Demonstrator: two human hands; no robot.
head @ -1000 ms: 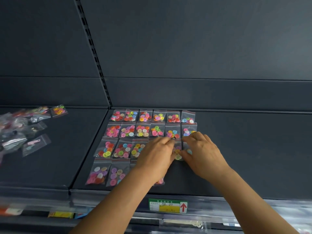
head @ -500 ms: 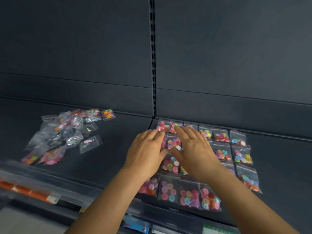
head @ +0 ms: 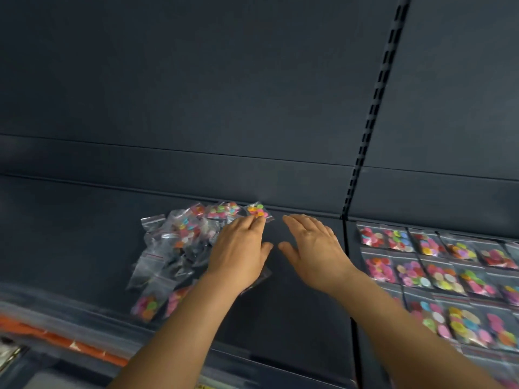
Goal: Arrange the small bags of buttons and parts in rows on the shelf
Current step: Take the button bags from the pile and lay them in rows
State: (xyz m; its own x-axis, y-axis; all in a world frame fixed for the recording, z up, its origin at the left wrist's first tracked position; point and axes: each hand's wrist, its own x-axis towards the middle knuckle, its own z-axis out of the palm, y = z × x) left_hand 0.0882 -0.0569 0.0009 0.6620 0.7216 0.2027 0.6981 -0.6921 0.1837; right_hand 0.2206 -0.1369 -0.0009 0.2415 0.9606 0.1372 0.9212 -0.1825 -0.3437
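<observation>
Step in hand: judged to be fetching the next bag from the loose pile [head: 174, 248] on the left section of the shelf [head: 303, 304].
Left hand [head: 238, 254]: lay palm down over the right side of the loose pile, fingers straight, tips at the near edge of one bag of bright buttons [head: 257, 211] at the pile's far right corner; nothing visibly gripped.
Right hand [head: 314, 245]: spread flat just right of the Left hand, above bare shelf, fingers straight, empty; contact with the shelf could not be told.
Hands: close together, thumbs nearly meeting, not touching.
Finished rows [head: 438, 265]: lay flat in a grid on the right section, past the slotted upright [head: 373, 108], well apart from the loose pile.
Progress: judged partial; many bags heaped and overlapping.
Next move: likely called for pinching one bag free without dragging its neighbours, then carrying it right to the open end of a row.
</observation>
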